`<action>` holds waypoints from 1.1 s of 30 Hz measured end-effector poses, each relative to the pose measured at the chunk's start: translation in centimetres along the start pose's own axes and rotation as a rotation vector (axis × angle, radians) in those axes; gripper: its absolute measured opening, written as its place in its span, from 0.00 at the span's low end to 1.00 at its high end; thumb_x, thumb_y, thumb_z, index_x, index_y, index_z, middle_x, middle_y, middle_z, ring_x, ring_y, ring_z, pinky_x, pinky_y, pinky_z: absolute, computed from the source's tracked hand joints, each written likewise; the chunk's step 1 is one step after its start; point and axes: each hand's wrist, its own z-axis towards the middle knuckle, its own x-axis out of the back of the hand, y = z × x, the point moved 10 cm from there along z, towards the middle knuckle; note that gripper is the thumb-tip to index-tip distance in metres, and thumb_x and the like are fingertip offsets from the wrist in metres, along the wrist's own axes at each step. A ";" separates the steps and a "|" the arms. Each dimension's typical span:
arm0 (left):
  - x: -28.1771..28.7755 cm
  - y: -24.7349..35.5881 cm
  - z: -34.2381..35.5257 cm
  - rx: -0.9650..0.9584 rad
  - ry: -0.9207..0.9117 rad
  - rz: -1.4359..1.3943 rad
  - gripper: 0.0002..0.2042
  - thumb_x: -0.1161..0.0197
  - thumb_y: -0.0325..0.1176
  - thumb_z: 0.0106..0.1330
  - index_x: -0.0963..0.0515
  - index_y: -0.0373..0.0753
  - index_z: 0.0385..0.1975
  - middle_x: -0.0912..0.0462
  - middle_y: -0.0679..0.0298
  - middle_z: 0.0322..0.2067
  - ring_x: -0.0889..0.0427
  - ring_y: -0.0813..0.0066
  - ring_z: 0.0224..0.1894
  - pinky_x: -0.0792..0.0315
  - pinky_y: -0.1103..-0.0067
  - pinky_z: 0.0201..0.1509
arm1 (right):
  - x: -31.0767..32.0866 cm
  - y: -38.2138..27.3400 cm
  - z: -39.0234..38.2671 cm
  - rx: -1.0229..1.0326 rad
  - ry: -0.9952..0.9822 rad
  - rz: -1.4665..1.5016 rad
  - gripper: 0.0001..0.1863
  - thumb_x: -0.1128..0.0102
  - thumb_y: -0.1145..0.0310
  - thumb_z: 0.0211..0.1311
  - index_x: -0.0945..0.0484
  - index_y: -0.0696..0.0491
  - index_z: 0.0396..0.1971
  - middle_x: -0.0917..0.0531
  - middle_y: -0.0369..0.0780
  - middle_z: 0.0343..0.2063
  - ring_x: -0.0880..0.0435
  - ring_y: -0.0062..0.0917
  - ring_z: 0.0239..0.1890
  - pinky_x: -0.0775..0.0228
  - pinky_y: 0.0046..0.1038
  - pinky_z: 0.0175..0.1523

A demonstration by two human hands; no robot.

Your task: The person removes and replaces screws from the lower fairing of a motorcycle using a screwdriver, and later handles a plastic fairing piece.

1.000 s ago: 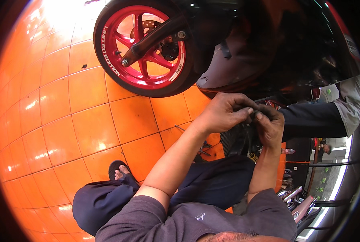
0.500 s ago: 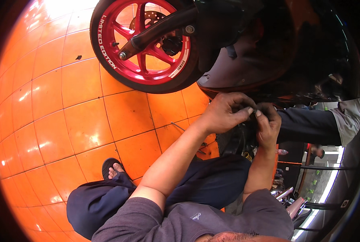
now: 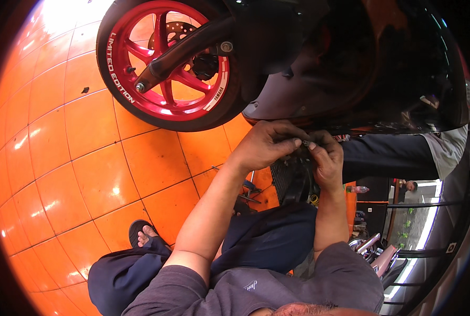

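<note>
Side by side below the dark body panel of a motorbike, both my hands are soiled with black. My left hand pinches with thumb and fingers, and my right hand does the same, their thumb tips almost meeting. Between the fingertips sits a small dark piece, too small to name. Left of my hands is the bike's front wheel, with red spokes, a black tyre and a brake disc. Dark bike parts under my hands are partly hidden by them.
Tools lie on the orange tiled floor left of my knee. Another person's dark-trousered leg stretches in from the right. A clear bottle and shiny metal parts are at the right.
The wheel, bike and hands all sit further left in the picture, as the view has shifted. Both hands keep their pinch, and more of the small dark piece shows between them.
</note>
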 end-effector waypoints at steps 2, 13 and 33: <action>0.1 -0.1 -0.1 0.021 -0.016 0.024 0.09 0.42 0.22 0.65 0.21 0.30 0.42 0.16 0.59 0.35 0.17 0.73 0.37 0.22 0.79 0.44 | 0.0 0.0 0.0 0.001 0.008 -0.032 0.06 0.46 0.74 0.61 0.24 0.61 0.34 0.19 0.37 0.27 0.23 0.16 0.29 0.31 0.19 0.35; 1.2 -0.2 -0.3 0.063 0.097 0.123 0.08 0.38 0.22 0.61 0.21 0.31 0.40 0.16 0.62 0.33 0.18 0.78 0.36 0.23 0.82 0.43 | -0.1 -0.4 0.3 0.006 0.001 -0.186 0.05 0.43 0.74 0.60 0.22 0.60 0.33 0.23 0.32 0.20 0.30 0.11 0.22 0.38 0.17 0.27; -0.3 0.0 -0.5 -0.088 0.246 0.733 0.05 0.39 0.26 0.56 0.22 0.34 0.31 0.19 0.65 0.23 0.22 0.84 0.26 0.28 0.82 0.31 | -0.4 -3.4 -1.3 0.378 0.004 -0.789 0.09 0.39 0.73 0.46 0.20 0.61 0.29 0.19 0.46 0.23 0.18 0.37 0.25 0.27 0.29 0.32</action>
